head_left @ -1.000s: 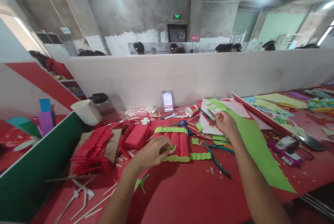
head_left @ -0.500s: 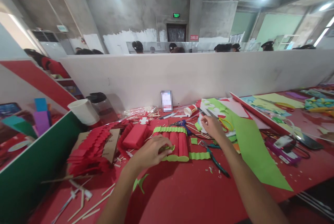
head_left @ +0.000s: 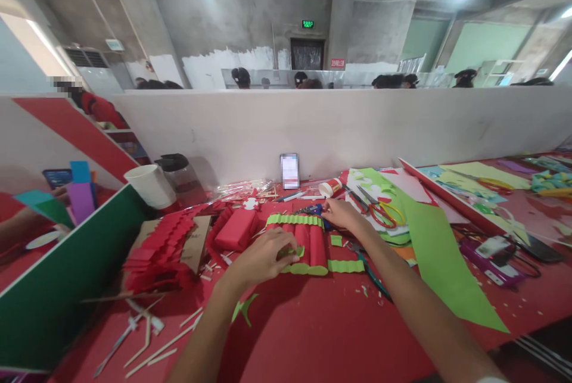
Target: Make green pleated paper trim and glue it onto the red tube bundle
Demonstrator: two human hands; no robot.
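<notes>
In front of me lies a row of red paper rolls with a wavy green paper strip along the far side and a scalloped green edge on the near side. My left hand is over the rolls' left part, its thumb and fingers closed on a small green paper piece. Beyond the rolls' right end, my right hand has its fingers drawn together beside a tool with blue handles. Whatever those fingertips hold is hidden. Dark green-handled pliers lie partly under my right forearm.
Red-handled scissors and a long green paper sheet lie at right. A red paper block and folded red paper are at left, near thin sticks. A phone leans against the white partition.
My right hand has moved left from near the scissors to the blue-handled tool, and the red scissor handles now show. My left hand stays over the rolls. The view has shifted slightly.
</notes>
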